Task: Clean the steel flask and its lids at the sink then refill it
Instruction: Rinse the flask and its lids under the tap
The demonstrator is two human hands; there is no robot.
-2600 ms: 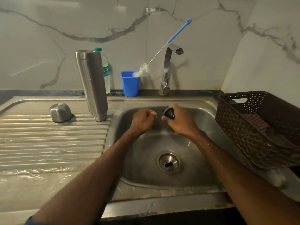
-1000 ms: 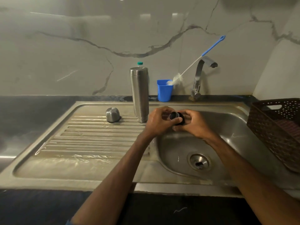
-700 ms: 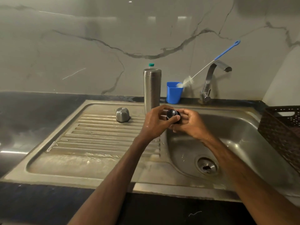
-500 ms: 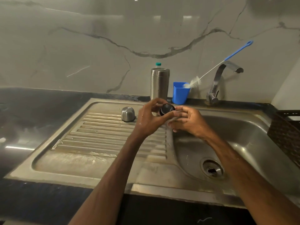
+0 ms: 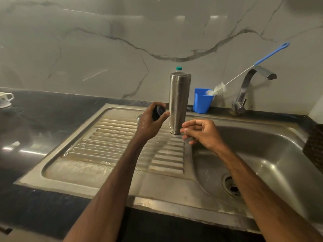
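Note:
The steel flask (image 5: 179, 102) stands upside down on the ribbed drainboard (image 5: 111, 145), left of the sink basin (image 5: 272, 158). My left hand (image 5: 150, 122) grips the small black inner lid (image 5: 158, 112) above the drainboard, just left of the flask. Only an edge of the steel cup lid (image 5: 138, 118) shows behind that hand. Holding nothing, my right hand (image 5: 202, 132) hovers with loosely curled fingers at the basin's left rim, in front of the flask's base.
A blue cup (image 5: 202, 103) holds a bottle brush (image 5: 244, 70) beside the tap (image 5: 244, 91). A plastic bottle's green cap (image 5: 178, 68) peeks over the flask. A brown basket (image 5: 314, 145) sits at the right edge; a teacup (image 5: 5, 99) on the dark counter, far left.
The black lid passed from both hands into my left hand alone, which moved left over the drainboard. My right hand let go and stays near the basin rim. The camera view shifted left.

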